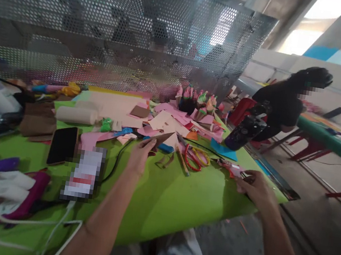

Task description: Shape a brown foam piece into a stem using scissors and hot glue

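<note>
My left hand (pixel 141 154) pinches a folded piece of brown paper (pixel 165 138) just above the green tabletop. Near the table's right edge, my right hand (pixel 256 186) is closed at the end of a small pink-and-white object (pixel 231 168) with a dark tip; blur hides its exact kind. Between the hands lie red-handled scissors (pixel 191 163), with a yellow-handled pair (pixel 203 157) beside them. A pencil (pixel 183 161) and curled brown paper scraps (pixel 165 161) rest just right of my left hand.
Paper sheets (pixel 112 107) and cupcake-like crafts (pixel 190 100) fill the back, before a perforated metal screen (pixel 108 27). A black bottle (pixel 243 132) stands at the right edge. Phones (pixel 63 145), a power strip (pixel 25 203) and cables lie left. A person (pixel 278 101) is at another table.
</note>
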